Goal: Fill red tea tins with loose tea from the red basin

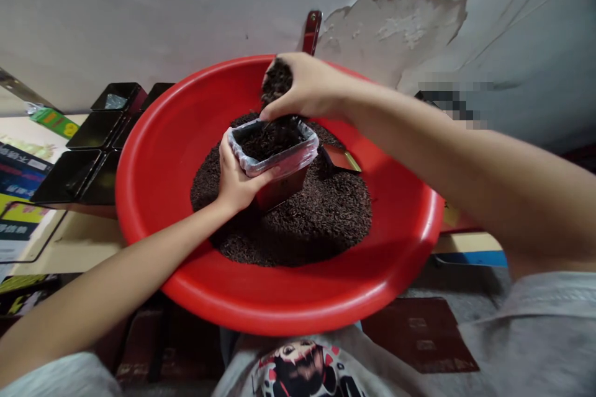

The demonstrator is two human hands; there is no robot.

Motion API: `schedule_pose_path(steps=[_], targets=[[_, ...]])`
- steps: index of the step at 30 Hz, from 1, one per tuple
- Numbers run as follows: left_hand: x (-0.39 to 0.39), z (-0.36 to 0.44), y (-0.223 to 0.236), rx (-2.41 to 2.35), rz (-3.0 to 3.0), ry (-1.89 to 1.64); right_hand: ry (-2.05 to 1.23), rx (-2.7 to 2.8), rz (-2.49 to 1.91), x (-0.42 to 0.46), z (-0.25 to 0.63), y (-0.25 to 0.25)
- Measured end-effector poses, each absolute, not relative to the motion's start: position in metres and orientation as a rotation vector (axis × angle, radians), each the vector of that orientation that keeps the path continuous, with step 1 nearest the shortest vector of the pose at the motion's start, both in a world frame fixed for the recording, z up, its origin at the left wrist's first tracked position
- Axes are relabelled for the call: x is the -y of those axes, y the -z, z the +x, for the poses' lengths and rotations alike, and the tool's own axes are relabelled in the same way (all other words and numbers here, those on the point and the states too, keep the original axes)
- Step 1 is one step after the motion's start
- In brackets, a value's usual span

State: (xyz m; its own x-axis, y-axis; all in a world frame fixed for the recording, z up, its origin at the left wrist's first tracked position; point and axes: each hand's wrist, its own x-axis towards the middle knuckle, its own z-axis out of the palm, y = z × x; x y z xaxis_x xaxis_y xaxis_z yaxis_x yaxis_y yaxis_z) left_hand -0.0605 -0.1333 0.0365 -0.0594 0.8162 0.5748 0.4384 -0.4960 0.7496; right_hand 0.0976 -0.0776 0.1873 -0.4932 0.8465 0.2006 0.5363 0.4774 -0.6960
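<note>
My left hand [239, 180] is wrapped round a square tin [282, 191] whose rim is lined with a clear plastic bag [305, 152]. Dark loose tea leaves [265, 139] fill part of the tin. Just above its far edge, my right hand [302, 84] is curled round a handful of the dark tea leaves [278, 82], palm side turned to the left. Below both hands, a heap of the same leaves [335, 211] lies in a large red basin [158, 155]. The tin's base is partly hidden by my left hand and forearm.
A gold-coloured metal piece [343, 159] lies on the heap at right. Several open dark tins [84, 130] stand left of the basin, beside a green box [53, 121]. A dark red handle [312, 31] rises behind the far rim, near the peeling wall [400, 18].
</note>
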Motion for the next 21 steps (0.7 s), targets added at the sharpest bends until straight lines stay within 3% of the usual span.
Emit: schedule_pose_path(steps=[5, 14, 21], targets=[[0.135, -0.059, -0.037, -1.345, 1.881, -1.568, -0.349, 2.574, -1.067, 0.082, 0.088, -0.156], [0.138, -0.057, -0.039, -1.368, 1.871, -1.564, -0.329, 2.582, -0.976, 0.084, 0.11, -0.172], [0.137, -0.054, -0.038, -1.375, 1.852, -1.59, -0.268, 2.613, -1.04, 0.115, 0.103, -0.14]])
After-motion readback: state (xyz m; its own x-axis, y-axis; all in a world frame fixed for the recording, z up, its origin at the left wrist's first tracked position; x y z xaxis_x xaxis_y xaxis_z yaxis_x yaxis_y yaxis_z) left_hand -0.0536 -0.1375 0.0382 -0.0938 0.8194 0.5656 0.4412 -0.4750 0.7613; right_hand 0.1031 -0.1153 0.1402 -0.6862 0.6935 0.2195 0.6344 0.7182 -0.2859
